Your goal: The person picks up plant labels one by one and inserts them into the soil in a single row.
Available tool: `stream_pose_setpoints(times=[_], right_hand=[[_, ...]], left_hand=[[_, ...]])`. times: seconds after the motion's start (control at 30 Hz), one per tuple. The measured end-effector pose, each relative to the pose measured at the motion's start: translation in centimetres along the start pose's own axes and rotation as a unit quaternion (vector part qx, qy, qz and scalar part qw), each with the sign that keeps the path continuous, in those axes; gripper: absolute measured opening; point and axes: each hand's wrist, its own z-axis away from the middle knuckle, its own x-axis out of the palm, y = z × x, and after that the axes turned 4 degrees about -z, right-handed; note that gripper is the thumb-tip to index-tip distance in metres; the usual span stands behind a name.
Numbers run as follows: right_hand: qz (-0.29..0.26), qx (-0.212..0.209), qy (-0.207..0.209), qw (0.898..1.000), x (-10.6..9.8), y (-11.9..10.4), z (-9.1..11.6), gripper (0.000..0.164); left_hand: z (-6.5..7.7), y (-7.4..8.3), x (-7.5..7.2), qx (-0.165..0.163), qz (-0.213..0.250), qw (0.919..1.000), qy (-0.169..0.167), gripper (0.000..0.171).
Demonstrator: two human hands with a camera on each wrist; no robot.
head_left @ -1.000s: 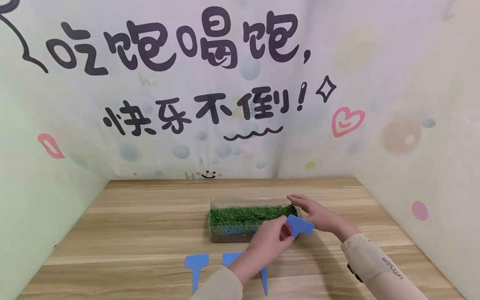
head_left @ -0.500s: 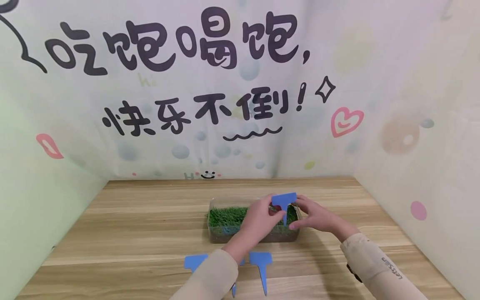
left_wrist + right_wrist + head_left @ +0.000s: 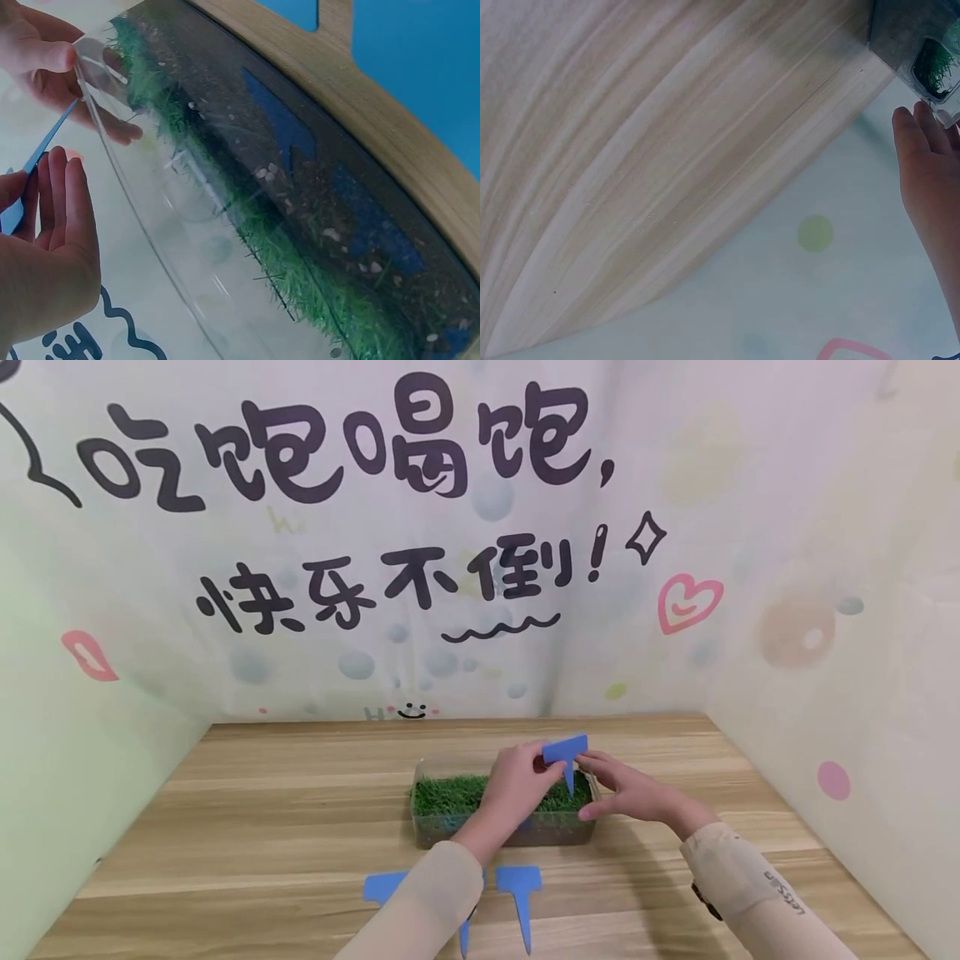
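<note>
In the head view my left hand [image 3: 517, 785] pinches a blue T-shaped plant label [image 3: 567, 750] by its head, stem pointing down over the right part of a clear plastic box [image 3: 435, 835]. Green grass [image 3: 450, 793] fills the box above dark soil. From the left wrist view, the plant label [image 3: 46, 141] is beyond the box's rim, its tip apart from the grass. My right hand [image 3: 633, 791] holds the box's right end, thumb at the front corner and fingers toward the back. Those fingers reach the box's end in the right wrist view.
Another blue plant label [image 3: 519, 883] lies on the wooden table [image 3: 285, 827] in front of the box. Two more, a left one [image 3: 384, 885] and a middle one [image 3: 465, 935], are partly hidden by the left sleeve. A printed cloth backdrop [image 3: 405, 677] stands behind.
My left hand has lifted the plant label from near the box's front right corner to above the grass, turning its stem downward. The right hand stays at the box's end, its thumb now showing.
</note>
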Motion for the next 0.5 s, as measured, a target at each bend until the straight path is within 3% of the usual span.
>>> stream_pose_setpoints(times=[0.27,0.5], right_hand=[[-0.023,-0.022,-0.003,0.999,0.1,0.3,-0.3,0.083],[-0.048,-0.038,-0.002,0.998,0.0,0.9,-0.4,0.082]], left_hand=[[-1.0,-0.7,0.6,-0.023,-0.064,0.9977,-0.007,0.013],[-1.8,-1.3,1.5,-0.035,-0.100,0.9937,-0.036,0.015]])
